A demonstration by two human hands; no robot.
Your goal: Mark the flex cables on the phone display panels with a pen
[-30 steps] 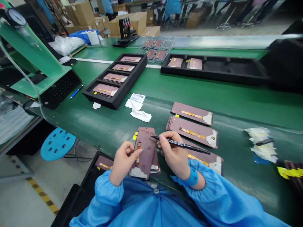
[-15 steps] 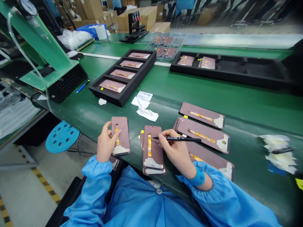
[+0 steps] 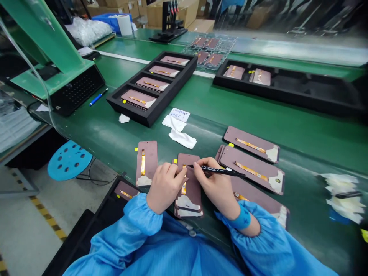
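The fingers (image 3: 198,168) of the right hand (image 3: 217,188) are clamped on a black pen (image 3: 222,171); whether those of the left hand (image 3: 165,188) are closed on the panel stack (image 3: 194,188) beneath cannot be told. A stray mark could be caused by a nudge, the stack being unevenly squared on the worktop (image 3: 207,103). Both hands are angled inward, the left palm-down.

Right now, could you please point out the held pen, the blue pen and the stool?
Held pen (image 3: 220,170): head view, middle of its black barrel.
Blue pen (image 3: 98,97): head view, middle of its barrel.
Stool (image 3: 69,158): head view, blue seat between its holes.
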